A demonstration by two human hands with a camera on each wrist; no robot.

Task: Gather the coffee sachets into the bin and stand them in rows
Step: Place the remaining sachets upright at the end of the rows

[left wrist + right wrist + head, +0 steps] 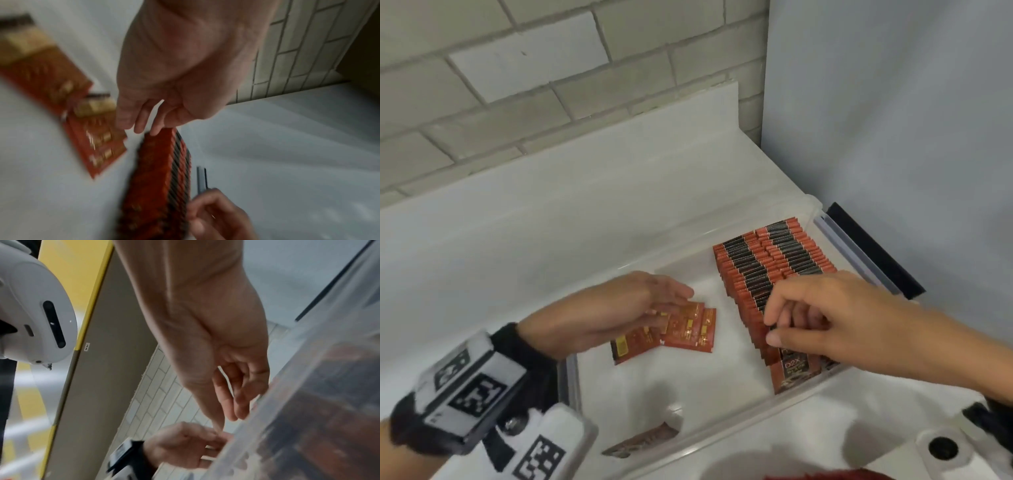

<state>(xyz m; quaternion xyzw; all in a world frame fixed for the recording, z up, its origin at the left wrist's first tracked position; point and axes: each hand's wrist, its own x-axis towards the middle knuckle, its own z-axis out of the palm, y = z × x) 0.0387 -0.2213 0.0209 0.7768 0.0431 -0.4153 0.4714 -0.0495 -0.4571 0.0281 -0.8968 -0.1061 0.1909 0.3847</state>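
Note:
A clear plastic bin (571, 377) stands on the white counter. Red and black coffee sachets (767, 260) stand upright in packed rows along its right side. A few loose sachets (688, 330) lie flat on the bin floor at the left. My left hand (674, 305) reaches over them with straight fingers that hold nothing; the blurred left wrist view shows its fingertips (141, 126) just above the sachets (96, 138). My right hand (772, 329) pinches the tops of the standing sachets at the row's near end. Through the bin wall (308, 386) the right hand's fingers (232, 415) point down.
One more sachet (643, 442) lies flat by the bin's front wall. A grey latch and black strip (876, 250) run along the bin's right edge. A brick wall stands behind and a grey panel at the right. A white fitting with a hole (941, 448) sits near the front.

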